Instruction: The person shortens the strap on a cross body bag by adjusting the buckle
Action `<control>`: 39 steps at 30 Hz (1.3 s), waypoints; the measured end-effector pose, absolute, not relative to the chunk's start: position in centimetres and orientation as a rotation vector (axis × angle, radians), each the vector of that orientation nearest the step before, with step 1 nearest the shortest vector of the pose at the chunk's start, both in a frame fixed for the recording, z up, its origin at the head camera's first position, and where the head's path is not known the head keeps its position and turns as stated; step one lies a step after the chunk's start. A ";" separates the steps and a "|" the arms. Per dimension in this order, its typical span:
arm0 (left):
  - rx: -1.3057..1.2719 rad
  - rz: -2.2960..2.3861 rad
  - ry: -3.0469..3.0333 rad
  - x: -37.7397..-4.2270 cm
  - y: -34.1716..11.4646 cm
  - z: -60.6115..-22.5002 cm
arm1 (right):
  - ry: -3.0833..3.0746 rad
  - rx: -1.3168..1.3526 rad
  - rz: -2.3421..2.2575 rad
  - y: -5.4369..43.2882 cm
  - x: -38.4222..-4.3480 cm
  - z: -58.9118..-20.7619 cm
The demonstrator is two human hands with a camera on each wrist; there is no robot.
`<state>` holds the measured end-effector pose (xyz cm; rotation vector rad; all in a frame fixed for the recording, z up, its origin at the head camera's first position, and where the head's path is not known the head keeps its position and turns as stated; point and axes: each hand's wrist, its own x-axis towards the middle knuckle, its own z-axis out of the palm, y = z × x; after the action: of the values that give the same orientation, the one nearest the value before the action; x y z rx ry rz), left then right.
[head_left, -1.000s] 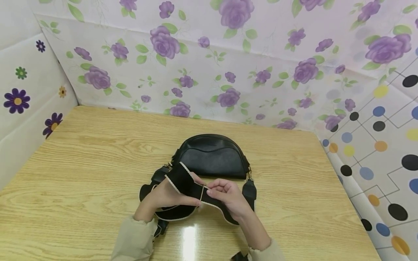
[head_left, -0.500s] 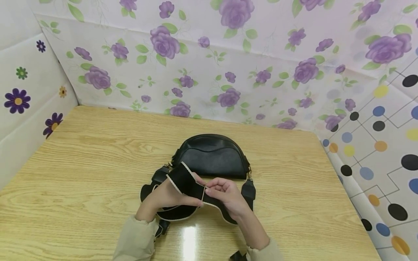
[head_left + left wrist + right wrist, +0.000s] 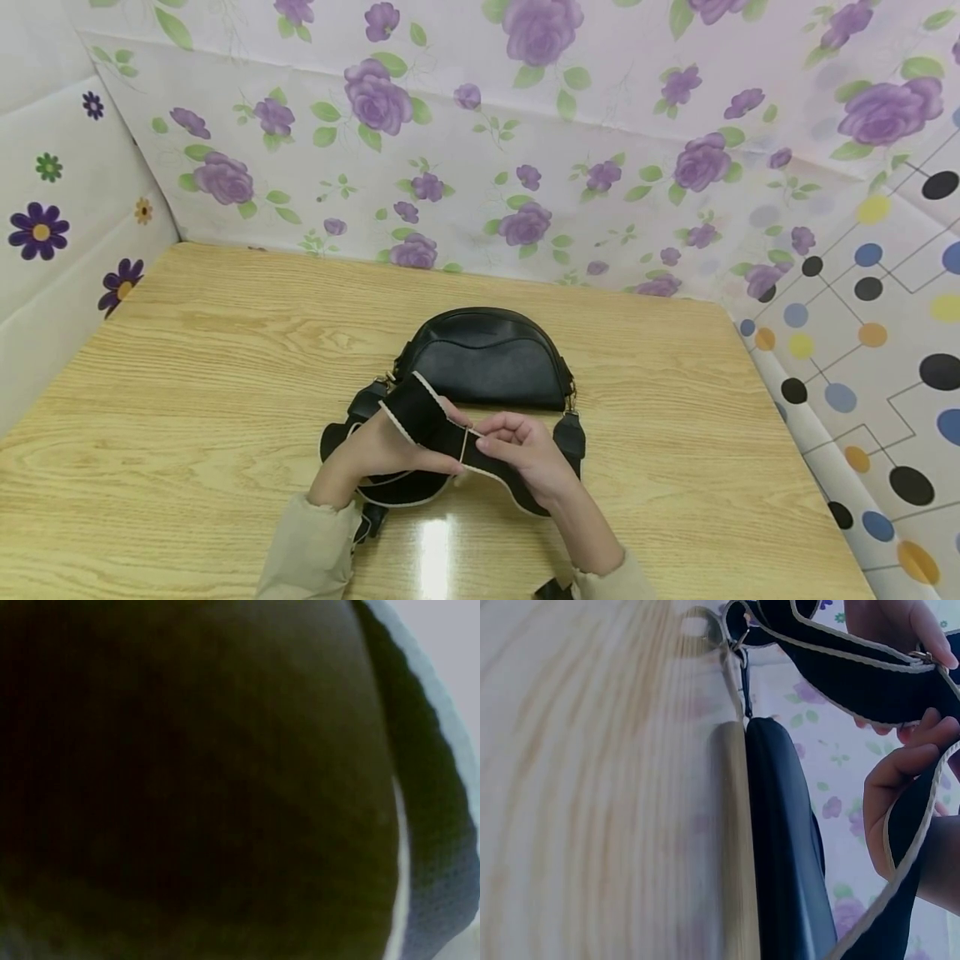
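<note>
A black half-moon handbag [image 3: 487,367] sits on the table, joined by metal clips to a wide black shoulder strap [image 3: 415,408] with pale stitched edges. My left hand [image 3: 390,450] holds the strap, thumb in front at a thin gold slider buckle [image 3: 463,446] and fingers behind the band. Just right of the buckle, my right hand [image 3: 525,454] pinches the strap between thumb and curled fingers. In the right wrist view, both hands meet around the raised strap [image 3: 855,671], above the level of the bag [image 3: 780,825]. Dark, blurred material fills most of the left wrist view.
The wooden table [image 3: 225,375] has flowered sheeting [image 3: 525,167] behind it and a dotted sheet [image 3: 862,375] on the right. A looped strap part [image 3: 371,523] lies by the left sleeve, and a black end [image 3: 553,589] shows near the right sleeve.
</note>
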<state>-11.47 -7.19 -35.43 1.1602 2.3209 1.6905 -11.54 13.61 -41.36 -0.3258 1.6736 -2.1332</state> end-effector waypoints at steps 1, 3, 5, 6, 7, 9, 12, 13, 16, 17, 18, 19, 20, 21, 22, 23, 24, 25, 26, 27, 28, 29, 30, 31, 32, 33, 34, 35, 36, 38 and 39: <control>1.139 1.681 2.323 -11.5 -7.2 -35.4 | 1.675 -0.316 -2.132 13.7 -11.5 -41.4; 1.119 1.660 2.339 -11.5 -7.3 -35.4 | 1.680 -0.304 -2.131 14.0 -11.5 -41.5; 1.103 1.658 2.336 -11.5 -7.3 -35.4 | 1.693 -0.294 -2.127 14.3 -11.4 -41.6; 1.099 1.661 2.329 -11.5 -7.3 -35.4 | 1.696 -0.292 -2.126 14.5 -11.4 -41.7; 1.096 1.664 2.323 -11.6 -7.4 -35.4 | 1.699 -0.291 -2.127 14.6 -11.4 -41.7; 1.095 1.669 2.316 -11.6 -7.4 -35.5 | 1.704 -0.293 -2.128 14.7 -11.4 -41.8; 1.098 1.670 2.317 -11.6 -7.4 -35.6 | 1.713 -0.294 -2.129 14.7 -11.5 -41.9; 1.100 1.668 2.322 -11.6 -7.4 -35.6 | 1.715 -0.297 -2.132 14.7 -11.5 -41.9; 1.105 1.670 2.327 -11.6 -7.4 -35.7 | 1.713 -0.325 -2.144 14.7 -11.5 -41.9; 1.105 1.671 2.329 -11.6 -7.4 -35.8 | 1.708 -0.339 -2.150 14.7 -11.5 -41.9; 1.105 1.673 2.329 -11.6 -7.4 -35.8 | 1.703 -0.378 -2.157 14.7 -11.5 -41.9; 1.111 1.681 2.327 -11.7 -7.4 -35.9 | 1.699 -0.387 -2.161 14.6 -11.5 -41.9; 1.121 1.694 2.323 -11.7 -7.4 -35.9 | 1.697 -0.395 -2.163 14.6 -11.5 -41.9; 1.131 1.705 2.318 -11.7 -7.4 -35.9 | 1.695 -0.401 -2.164 14.6 -11.5 -41.9; 1.142 1.717 2.315 -11.7 -7.4 -36.0 | 1.694 -0.395 -2.165 14.5 -11.5 -41.9; 1.152 1.730 2.309 -11.8 -7.4 -36.0 | 1.696 -0.387 -2.162 14.5 -11.5 -41.8; 1.161 1.740 2.305 -11.8 -7.4 -36.0 | 1.701 -0.374 -2.157 14.5 -11.6 -41.8; 1.164 1.749 2.301 -11.8 -7.3 -36.0 | 1.706 -0.333 -2.151 14.4 -11.6 -41.7; 1.160 1.751 2.302 -11.8 -7.3 -36.0 | 1.707 -0.317 -2.146 14.4 -11.6 -41.7; 1.153 1.751 2.303 -11.8 -7.3 -36.0 | 1.710 -0.298 -2.141 14.4 -11.6 -41.6; 1.147 1.751 2.306 -11.7 -7.2 -36.1 | 1.712 -0.280 -2.139 14.3 -11.6 -41.5; 1.137 1.748 2.308 -11.7 -7.2 -36.1 | 1.712 -0.276 -2.141 14.3 -11.6 -41.5; 1.133 1.744 2.312 -11.7 -7.2 -36.2 | 1.713 -0.272 -2.142 14.3 -11.6 -41.4; 1.128 1.738 2.314 -11.7 -7.2 -36.2 | 1.712 -0.268 -2.145 14.3 -11.6 -41.4; 1.126 1.732 2.316 -11.7 -7.2 -36.2 | 1.712 -0.266 -2.149 14.3 -11.6 -41.4; 1.127 1.731 2.316 -11.7 -7.1 -36.2 | 1.711 -0.267 -2.153 14.3 -11.6 -41.3; 1.125 1.728 2.316 -11.7 -7.1 -36.2 | 1.709 -0.269 -2.158 14.3 -11.6 -41.3; 1.122 1.725 2.318 -11.7 -7.1 -36.1 | 1.709 -0.267 -2.160 14.2 -11.6 -41.2; 1.122 1.724 2.318 -11.7 -7.1 -36.1 | 1.711 -0.263 -2.160 14.2 -11.6 -41.2; 1.114 1.724 2.321 -11.7 -7.1 -36.1 | 1.712 -0.259 -2.163 14.1 -11.6 -41.1; 1.113 1.729 2.320 -11.7 -7.1 -36.1 | 1.715 -0.256 -2.163 14.1 -11.6 -41.0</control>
<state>-11.72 -7.06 -36.14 1.1135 2.3202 1.7292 -11.59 14.10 -41.04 -0.2556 1.7149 -2.1628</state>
